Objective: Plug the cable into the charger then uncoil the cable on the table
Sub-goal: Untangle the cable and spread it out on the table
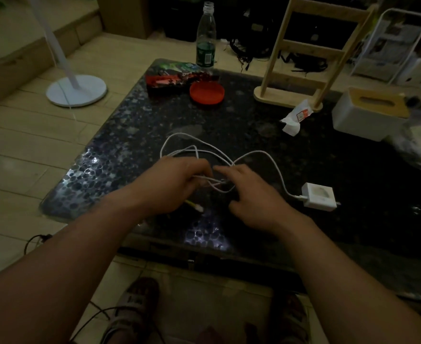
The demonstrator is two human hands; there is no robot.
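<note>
A white cable (pixel 259 153) lies in loose loops on the dark speckled table (pixel 120 155). One end is plugged into the white charger block (pixel 317 196), which rests on the table at the right. My left hand (pixel 177 184) is closed on strands of the cable near the loops' crossing point. My right hand (pixel 249 192) is just beside it, fingers spread and touching the same strands. A small yellow-tipped connector (pixel 197 207) pokes out under my left hand.
At the back of the table stand a red lid (pixel 207 93), snack packets (pixel 172 78), a water bottle (pixel 205 36), a wooden rack (pixel 303 58), a crumpled wrapper (pixel 295 117) and a white tissue box (pixel 370 112). A lamp base (pixel 76 90) sits on the floor at left.
</note>
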